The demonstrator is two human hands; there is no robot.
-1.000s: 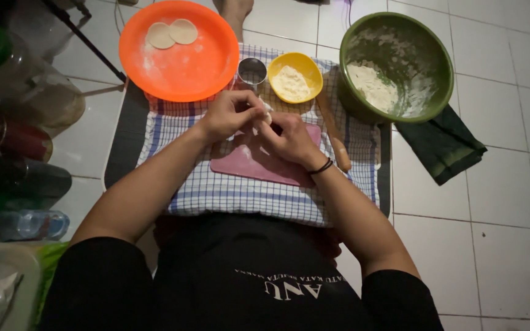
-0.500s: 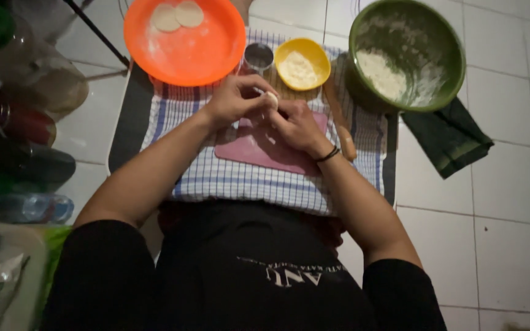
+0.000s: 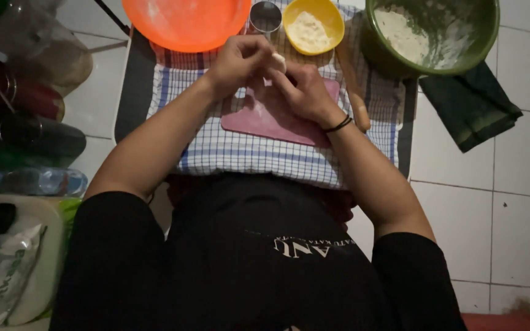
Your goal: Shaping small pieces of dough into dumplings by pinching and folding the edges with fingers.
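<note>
My left hand (image 3: 237, 61) and my right hand (image 3: 302, 89) meet over a pink cutting board (image 3: 265, 119), and both pinch a small pale piece of dough (image 3: 276, 61) between their fingers. The board lies on a blue-and-white checked cloth (image 3: 246, 153). A thin black band circles my right wrist. Just beyond the hands stand a small metal cup (image 3: 265, 15) and a yellow bowl (image 3: 313, 24) with pale filling. A wooden rolling pin (image 3: 356, 92) lies to the right of my right hand.
An orange plate (image 3: 185, 21) sits at the far left, a green bowl (image 3: 430, 34) with flour at the far right. A dark green cloth (image 3: 470, 104) lies on the white tiled floor. Bottles (image 3: 32, 141) and a plastic bag (image 3: 1, 270) crowd the left side.
The view has dropped, so the bowls and plate now sit at the top edge. Both hands stay together on the dough and have shifted slightly within the frame.
</note>
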